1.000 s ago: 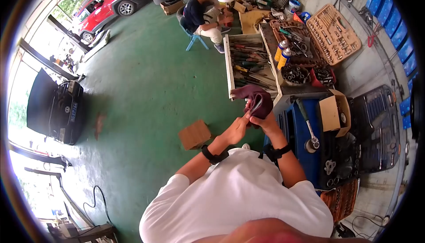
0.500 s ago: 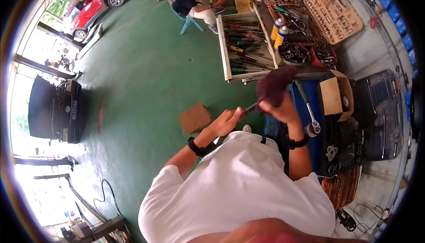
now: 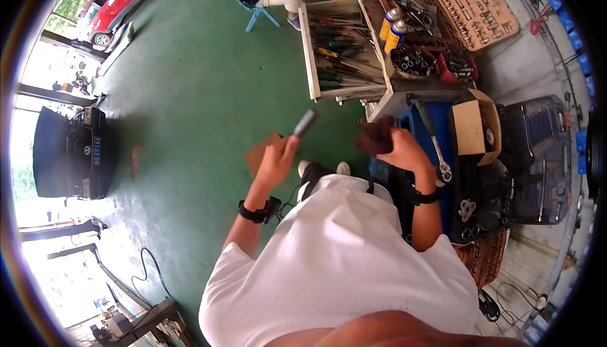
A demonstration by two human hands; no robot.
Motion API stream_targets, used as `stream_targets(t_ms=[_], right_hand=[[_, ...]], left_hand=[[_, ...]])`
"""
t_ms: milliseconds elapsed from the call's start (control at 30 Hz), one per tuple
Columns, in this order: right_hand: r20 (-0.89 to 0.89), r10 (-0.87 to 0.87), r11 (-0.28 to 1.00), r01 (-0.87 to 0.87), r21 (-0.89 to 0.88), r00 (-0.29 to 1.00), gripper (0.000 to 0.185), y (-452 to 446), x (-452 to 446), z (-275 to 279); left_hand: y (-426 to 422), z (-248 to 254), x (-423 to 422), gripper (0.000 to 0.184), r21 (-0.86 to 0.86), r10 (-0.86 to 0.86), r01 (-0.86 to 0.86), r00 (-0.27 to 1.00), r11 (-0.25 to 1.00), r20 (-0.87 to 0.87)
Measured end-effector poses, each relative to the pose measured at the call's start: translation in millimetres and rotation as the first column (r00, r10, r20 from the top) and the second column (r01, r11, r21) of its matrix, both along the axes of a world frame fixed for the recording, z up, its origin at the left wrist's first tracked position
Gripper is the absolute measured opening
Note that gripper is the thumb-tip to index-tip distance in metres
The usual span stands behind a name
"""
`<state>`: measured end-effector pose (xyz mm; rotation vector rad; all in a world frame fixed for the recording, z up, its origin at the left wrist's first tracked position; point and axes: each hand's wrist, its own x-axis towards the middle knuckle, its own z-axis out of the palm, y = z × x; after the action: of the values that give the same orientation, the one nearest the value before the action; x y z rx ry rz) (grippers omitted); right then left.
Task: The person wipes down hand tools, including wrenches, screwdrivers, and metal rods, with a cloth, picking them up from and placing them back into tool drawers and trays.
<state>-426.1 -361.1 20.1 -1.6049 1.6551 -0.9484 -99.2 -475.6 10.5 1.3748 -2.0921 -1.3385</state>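
My left hand (image 3: pixel 277 160) is closed on a grey metal tool (image 3: pixel 306 123), whose end sticks up past my fingers, slightly blurred. A dark maroon cloth (image 3: pixel 377 137) is bunched in my right hand (image 3: pixel 406 152), to the right of the tool and apart from it. Beyond both hands, an open drawer (image 3: pixel 309 53) holds several screwdrivers and long tools. A ratchet (image 3: pixel 432 138) with a green handle lies on a blue surface beside my right hand.
Two spray cans (image 3: pixel 395 35), socket trays and an open tan tool case (image 3: pixel 475 8) are on the bench. A cardboard box (image 3: pixel 268 151) is on the floor. Someone sits on a blue stool (image 3: pixel 255 15). A black car (image 3: pixel 92 151) is at left.
The tool and the cloth, together half a second ago, are now apart. My left hand has moved left with the tool, now pointing up. The cloth has come down slightly with my right hand.
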Motion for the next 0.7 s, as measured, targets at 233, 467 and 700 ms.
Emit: stream_targets(t_ms=[233, 467, 700], right_hand=[[-0.088, 0.401, 0.913, -0.389, 0.123, 0.912, 0.04, -8.1, 48.6, -0.4], [-0.087, 0.044, 0.979, -0.06, -0.197, 0.995, 0.07, 6.2, 32.3, 37.4], [-0.346, 0.383, 0.877, -0.455, -0.155, 0.857, 0.067, -14.4, 93.3, -3.5]], left_hand=[[29.4, 10.2, -55.4, 0.042, -0.088, -0.131, 0.143, 0.983, 0.986, 0.128], [13.4, -48.3, -8.9, 0.036, -0.067, -0.099, 0.172, 0.801, 0.983, 0.591], [27.6, -35.3, -54.5, 0.02, -0.243, -0.45, 0.469, 0.883, 0.849, 0.135]])
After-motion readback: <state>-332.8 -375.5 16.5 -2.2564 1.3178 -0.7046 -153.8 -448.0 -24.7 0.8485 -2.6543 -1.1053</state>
